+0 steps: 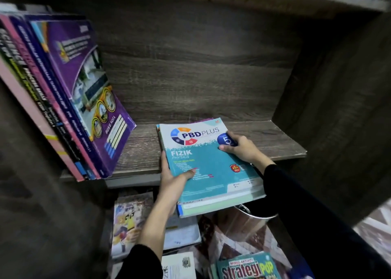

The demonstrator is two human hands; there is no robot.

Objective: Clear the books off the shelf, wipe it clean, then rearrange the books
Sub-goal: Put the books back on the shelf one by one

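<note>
A small flat stack of books, topped by a teal and white "PBD Plus Fizik" book [208, 164], lies half on the dark wooden shelf [270, 139] and half out past its front edge. My left hand [172, 178] grips the stack's left edge, thumb on the cover. My right hand [240, 146] holds the right edge, thumb on top near the blue "5" badge. Several books [69, 97] lean together at the shelf's left end, a purple-covered one facing out.
Below the shelf, on a patterned floor, lie more books: a colourful one [129, 221], a white one [183, 231], a "Strategi" book [247, 268]. A metal pot [251, 219] sits under the held stack. The shelf's side wall [338, 88] rises on the right.
</note>
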